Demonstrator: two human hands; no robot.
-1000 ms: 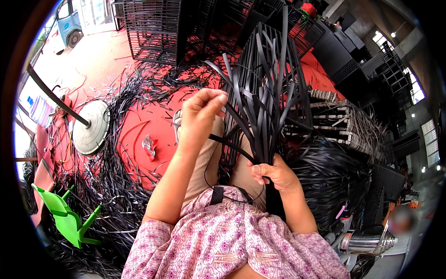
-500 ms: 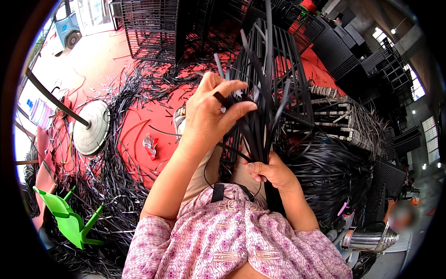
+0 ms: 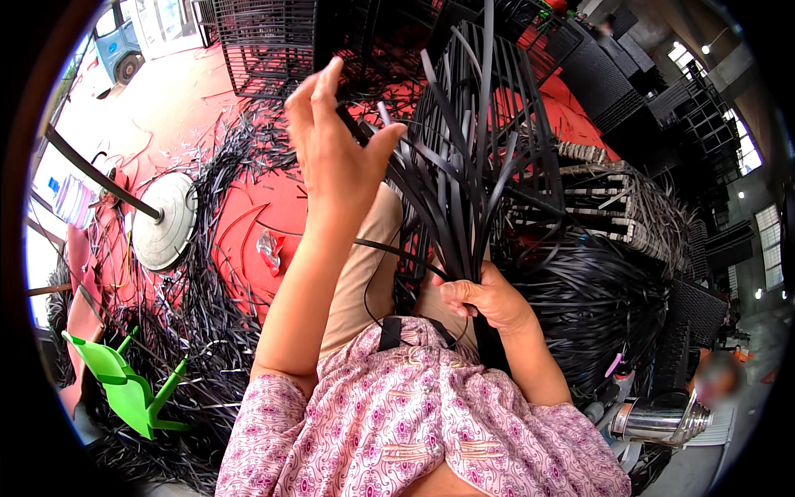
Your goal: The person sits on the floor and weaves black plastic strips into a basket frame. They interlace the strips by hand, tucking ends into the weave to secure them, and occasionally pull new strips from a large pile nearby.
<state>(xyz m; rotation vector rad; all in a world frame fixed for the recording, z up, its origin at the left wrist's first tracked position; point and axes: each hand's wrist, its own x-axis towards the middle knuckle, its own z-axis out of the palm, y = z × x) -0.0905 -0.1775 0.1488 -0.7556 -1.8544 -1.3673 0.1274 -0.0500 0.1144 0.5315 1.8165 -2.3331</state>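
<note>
My right hand (image 3: pixel 487 298) grips the lower end of a bundle of flat black plastic strips (image 3: pixel 451 211), just in front of my lap. Upward from that fist the strips fan out, some standing tall and others bending aside. My left hand (image 3: pixel 339 137) is raised to the left of the bundle, fingers stretched and thumb spread toward the strips. One dark strip passes behind that thumb; whether it touches the palm is hidden. Beyond the bundle stands a black slatted frame (image 3: pixel 530 108).
A heap of black strips (image 3: pixel 592 306) and a partly woven grey frame (image 3: pixel 617 199) lie on the right. To the left are a round grey base with a pole (image 3: pixel 166 224), an overturned green plastic chair (image 3: pixel 124 385) and scattered strips. A shiny metal container (image 3: pixel 654 421) lies lower right.
My left hand has moved up and left, away from the strips, and its fingers have opened out. The right hand keeps its hold on the bundle in nearly the same place.
</note>
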